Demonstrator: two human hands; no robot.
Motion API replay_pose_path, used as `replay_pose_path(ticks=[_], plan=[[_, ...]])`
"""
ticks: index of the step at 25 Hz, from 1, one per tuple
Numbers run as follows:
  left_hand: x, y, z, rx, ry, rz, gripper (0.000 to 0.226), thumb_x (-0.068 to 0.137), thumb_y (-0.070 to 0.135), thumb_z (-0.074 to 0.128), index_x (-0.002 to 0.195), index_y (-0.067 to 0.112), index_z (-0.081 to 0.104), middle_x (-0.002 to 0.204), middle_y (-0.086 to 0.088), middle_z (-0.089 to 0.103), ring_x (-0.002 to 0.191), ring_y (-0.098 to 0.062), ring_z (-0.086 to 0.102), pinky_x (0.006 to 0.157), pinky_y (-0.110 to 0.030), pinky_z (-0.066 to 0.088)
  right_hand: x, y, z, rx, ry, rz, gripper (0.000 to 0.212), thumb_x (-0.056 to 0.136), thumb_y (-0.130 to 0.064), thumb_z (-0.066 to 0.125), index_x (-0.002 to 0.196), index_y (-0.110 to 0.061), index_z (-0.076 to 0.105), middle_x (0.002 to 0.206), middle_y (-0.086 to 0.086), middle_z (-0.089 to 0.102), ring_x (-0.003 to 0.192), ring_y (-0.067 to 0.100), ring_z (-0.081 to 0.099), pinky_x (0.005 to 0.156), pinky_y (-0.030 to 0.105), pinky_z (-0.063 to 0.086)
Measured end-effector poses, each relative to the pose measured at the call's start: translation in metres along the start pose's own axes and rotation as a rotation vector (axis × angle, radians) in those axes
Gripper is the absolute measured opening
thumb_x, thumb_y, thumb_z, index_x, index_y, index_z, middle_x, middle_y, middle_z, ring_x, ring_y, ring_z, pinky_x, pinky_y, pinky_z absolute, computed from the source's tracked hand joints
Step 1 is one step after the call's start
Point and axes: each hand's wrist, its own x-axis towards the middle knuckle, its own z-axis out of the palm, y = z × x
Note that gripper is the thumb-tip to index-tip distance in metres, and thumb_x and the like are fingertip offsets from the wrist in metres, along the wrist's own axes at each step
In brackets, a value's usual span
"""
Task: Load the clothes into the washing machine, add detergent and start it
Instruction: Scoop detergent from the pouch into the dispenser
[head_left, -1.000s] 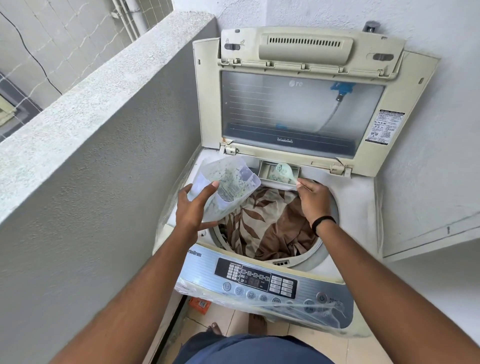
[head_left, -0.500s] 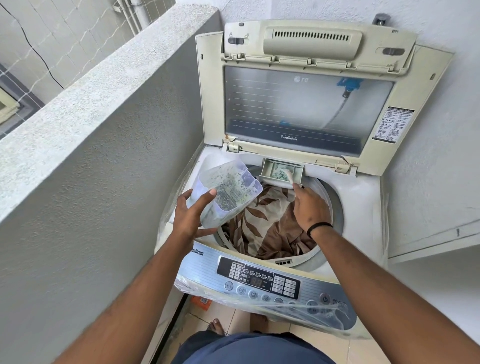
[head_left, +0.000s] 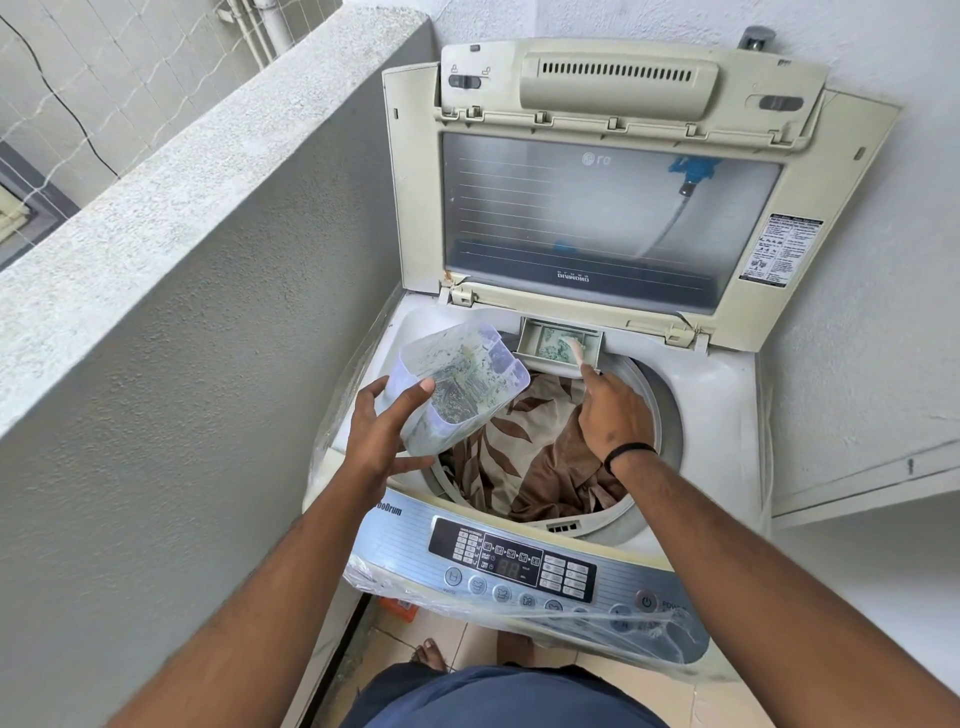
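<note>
The top-loading washing machine (head_left: 717, 415) stands with its lid (head_left: 597, 208) raised. Brown and beige leaf-print clothes (head_left: 519, 457) fill the drum. At the drum's back edge the small detergent drawer (head_left: 530, 343) is open, with green-white powder in it. My right hand (head_left: 615, 410) reaches over the clothes and pinches a small white scoop (head_left: 575, 347), whose tip lies in the drawer. My left hand (head_left: 379, 436) grips a translucent detergent tub (head_left: 457, 384), tilted over the drum's left rim, with greenish powder stuck to its inside.
A grey concrete parapet (head_left: 208, 260) runs close along the machine's left side. White walls close in behind and to the right. The control panel (head_left: 514, 561) at the front is covered in clear plastic film. An orange object (head_left: 397, 608) lies on the tiled floor near my feet.
My right hand has moved the scoop forward and down into the detergent drawer. My left hand has kept the tub almost still.
</note>
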Motion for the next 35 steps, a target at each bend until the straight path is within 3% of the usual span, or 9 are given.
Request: replay_pose_path(ticks=[5,8,15,20,25,28,32,35], plan=[[0.001,0.000,0.004,-0.009,-0.007,-0.010,0.099,0.063,0.061,0.083,0.147,0.037,0.036,0.144,-0.008,0.051,0.114,-0.039,0.064,0.068,-0.047,0.063,-0.007,0.002,-0.004,0.091,0.094,-0.008,0.042,0.101,-0.011,0.049,0.142,-0.016,0.054,0.105,0.012,0.068,0.087,0.034,0.064,0.068,0.038,0.052],[0.002,-0.003,0.006,-0.002,-0.006,-0.021,0.106,0.057,0.065,0.085,0.147,0.037,0.036,0.144,-0.009,0.052,0.113,-0.040,0.065,0.068,-0.047,0.063,-0.012,0.000,-0.003,0.093,0.153,-0.042,0.043,0.098,-0.008,0.053,0.140,-0.015,0.056,0.100,0.011,0.069,0.078,0.034,0.064,0.061,0.039,0.053],[0.004,-0.003,0.012,-0.008,-0.032,-0.034,0.109,0.055,0.066,0.085,0.147,0.037,0.035,0.144,-0.011,0.052,0.114,-0.040,0.065,0.066,-0.046,0.063,-0.014,0.007,0.003,0.021,0.120,-0.075,0.045,0.096,-0.003,0.055,0.140,-0.012,0.057,0.095,0.015,0.063,0.072,0.036,0.061,0.056,0.036,0.046],[0.006,-0.006,0.013,0.003,-0.027,-0.042,0.111,0.053,0.068,0.085,0.147,0.037,0.035,0.145,-0.011,0.051,0.116,-0.042,0.063,0.067,-0.047,0.063,-0.015,0.010,0.010,0.031,0.131,-0.065,0.043,0.098,-0.007,0.054,0.141,-0.012,0.056,0.088,0.013,0.055,0.064,0.024,0.046,0.056,0.030,0.036],[0.006,-0.006,0.010,-0.007,-0.029,-0.043,0.100,0.061,0.064,0.084,0.146,0.037,0.037,0.141,-0.011,0.055,0.109,-0.039,0.068,0.069,-0.049,0.063,-0.016,0.014,0.017,0.187,0.128,-0.036,0.049,0.100,-0.010,0.052,0.148,-0.017,0.047,0.089,0.010,0.053,0.069,0.023,0.049,0.058,0.032,0.045],[0.005,-0.006,0.009,-0.023,-0.026,-0.047,0.101,0.059,0.064,0.084,0.145,0.037,0.038,0.138,-0.011,0.057,0.106,-0.038,0.070,0.070,-0.049,0.063,-0.016,0.015,0.015,0.212,0.161,-0.053,0.046,0.099,-0.008,0.053,0.145,-0.010,0.051,0.090,0.014,0.055,0.070,0.027,0.053,0.057,0.033,0.046],[0.003,-0.008,0.009,-0.013,-0.030,-0.051,0.100,0.059,0.064,0.084,0.144,0.036,0.039,0.138,-0.010,0.057,0.107,-0.037,0.069,0.070,-0.048,0.063,-0.019,0.021,0.023,0.187,0.040,-0.021,0.051,0.102,-0.011,0.049,0.152,-0.020,0.042,0.094,0.011,0.052,0.075,0.025,0.052,0.066,0.043,0.055],[0.004,-0.008,0.008,-0.012,-0.035,-0.044,0.099,0.061,0.062,0.084,0.145,0.036,0.039,0.138,-0.010,0.057,0.106,-0.037,0.070,0.071,-0.050,0.063,-0.016,0.020,0.023,0.244,0.059,-0.021,0.051,0.102,-0.010,0.048,0.151,-0.021,0.043,0.093,0.010,0.053,0.076,0.024,0.051,0.067,0.041,0.053]])
